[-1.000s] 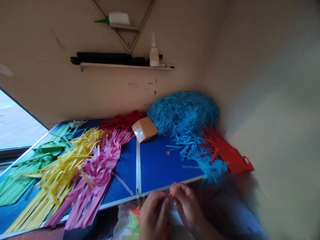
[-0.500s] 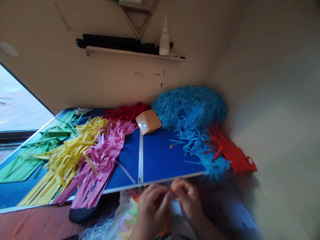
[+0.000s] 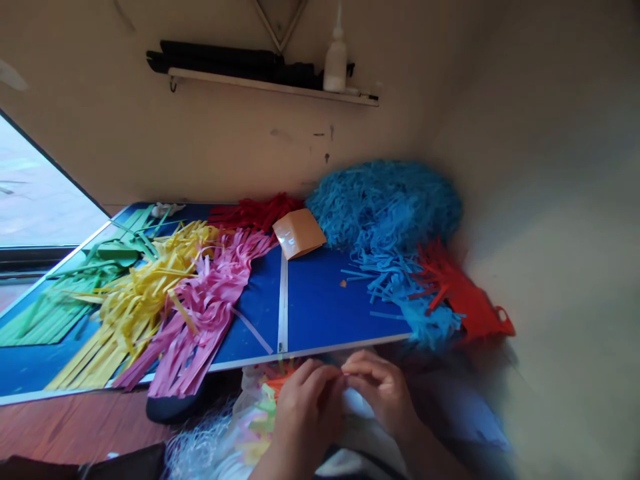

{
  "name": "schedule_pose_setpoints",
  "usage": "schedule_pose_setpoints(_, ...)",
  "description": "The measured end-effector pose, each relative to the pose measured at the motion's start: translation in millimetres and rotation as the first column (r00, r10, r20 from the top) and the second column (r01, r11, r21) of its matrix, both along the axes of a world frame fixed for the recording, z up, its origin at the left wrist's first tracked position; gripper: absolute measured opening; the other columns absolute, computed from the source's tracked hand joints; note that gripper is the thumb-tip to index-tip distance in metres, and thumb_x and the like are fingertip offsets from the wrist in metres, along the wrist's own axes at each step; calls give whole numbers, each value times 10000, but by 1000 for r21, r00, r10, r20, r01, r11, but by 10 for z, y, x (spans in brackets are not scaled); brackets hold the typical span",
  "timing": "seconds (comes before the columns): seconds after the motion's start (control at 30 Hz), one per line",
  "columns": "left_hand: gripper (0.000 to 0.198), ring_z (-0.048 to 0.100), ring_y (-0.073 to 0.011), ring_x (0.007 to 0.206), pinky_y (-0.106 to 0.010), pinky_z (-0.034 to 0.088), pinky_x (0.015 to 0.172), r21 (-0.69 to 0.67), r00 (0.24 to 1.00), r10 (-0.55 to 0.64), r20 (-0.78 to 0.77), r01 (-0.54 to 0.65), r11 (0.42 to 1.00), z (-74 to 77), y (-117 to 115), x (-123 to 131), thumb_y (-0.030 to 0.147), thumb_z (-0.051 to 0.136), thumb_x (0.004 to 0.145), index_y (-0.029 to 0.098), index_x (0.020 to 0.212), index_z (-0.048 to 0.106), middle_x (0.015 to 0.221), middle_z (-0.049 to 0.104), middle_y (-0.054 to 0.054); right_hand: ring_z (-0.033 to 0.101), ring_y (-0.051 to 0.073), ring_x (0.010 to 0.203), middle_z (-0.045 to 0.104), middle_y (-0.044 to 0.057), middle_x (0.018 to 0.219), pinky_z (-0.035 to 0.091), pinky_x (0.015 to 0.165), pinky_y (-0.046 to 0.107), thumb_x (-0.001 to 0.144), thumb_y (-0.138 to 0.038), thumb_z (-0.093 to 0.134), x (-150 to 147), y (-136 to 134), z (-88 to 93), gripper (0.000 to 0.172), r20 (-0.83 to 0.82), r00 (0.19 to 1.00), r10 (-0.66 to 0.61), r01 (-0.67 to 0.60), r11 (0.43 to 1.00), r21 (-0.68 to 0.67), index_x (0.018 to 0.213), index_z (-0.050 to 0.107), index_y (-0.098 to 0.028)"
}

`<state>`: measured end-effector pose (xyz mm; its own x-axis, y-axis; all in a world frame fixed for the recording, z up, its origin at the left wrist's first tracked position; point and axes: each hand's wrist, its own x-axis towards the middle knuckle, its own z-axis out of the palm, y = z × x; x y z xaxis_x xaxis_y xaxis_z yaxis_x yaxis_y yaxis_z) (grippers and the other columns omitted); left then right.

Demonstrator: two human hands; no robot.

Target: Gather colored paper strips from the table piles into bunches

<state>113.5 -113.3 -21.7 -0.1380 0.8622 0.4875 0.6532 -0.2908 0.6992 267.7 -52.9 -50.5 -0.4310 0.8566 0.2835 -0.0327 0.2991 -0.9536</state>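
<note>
My left hand (image 3: pixel 305 407) and my right hand (image 3: pixel 383 390) meet just below the near edge of the blue table (image 3: pixel 320 307). Their fingertips pinch a small red paper piece (image 3: pixel 344 375) between them. Both hands are closed in a pinch. Under the hands lies a clear bag (image 3: pixel 250 427) with mixed coloured paper bits. On the table lie piles of paper strips: pink (image 3: pixel 200 313), yellow (image 3: pixel 135 300), green (image 3: pixel 60 300), dark red (image 3: pixel 255 212) and a big blue heap (image 3: pixel 385 213).
An orange-red bag (image 3: pixel 470 303) with red strips rests at the table's right end by the wall. A tan folded card (image 3: pixel 299 233) sits mid-table. A wall shelf (image 3: pixel 270 83) carries a white glue bottle (image 3: pixel 336 57) and black items. Wooden floor (image 3: pixel 75 427) shows at left.
The view has tilted downward, so the shelf rose in frame and more of the floor and bag show. Both hands stay together pinching the red piece.
</note>
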Motion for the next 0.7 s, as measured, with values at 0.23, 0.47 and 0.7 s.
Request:
schedule_pose_setpoints(0.23, 81, 645, -121, 669, -210, 507, 606, -16, 996, -81, -24, 80, 997, -17, -44, -26, 192, 593, 889, 222, 864, 664, 755, 671, -7, 627, 149, 747, 668, 12, 801, 497, 698, 240, 858, -206, 687, 34, -9, 34, 50, -51, 997, 51, -56, 993, -102, 829, 723, -225)
schedule_pose_setpoints(0.47, 77, 616, -149, 683, -278, 473, 645, 46, 998, -26, -56, 28, 999, 56, -11, -93, 231, 625, 885, 228, 818, 662, 729, 669, 9, 626, 143, 733, 678, 7, 781, 496, 695, 224, 821, -190, 715, -1, 4, 46, 54, -41, 999, 15, -21, 990, -139, 803, 750, -226)
schedule_pose_setpoints(0.7, 81, 582, -135, 648, -290, 436, 682, 121, 994, -74, -84, 84, 989, 70, -2, -79, 199, 625, 885, 231, 827, 673, 680, 659, 33, 623, 145, 755, 681, 7, 802, 488, 706, 232, 806, -225, 740, 17, -2, 84, 21, -63, 994, 94, -105, 973, -203, 823, 752, -224)
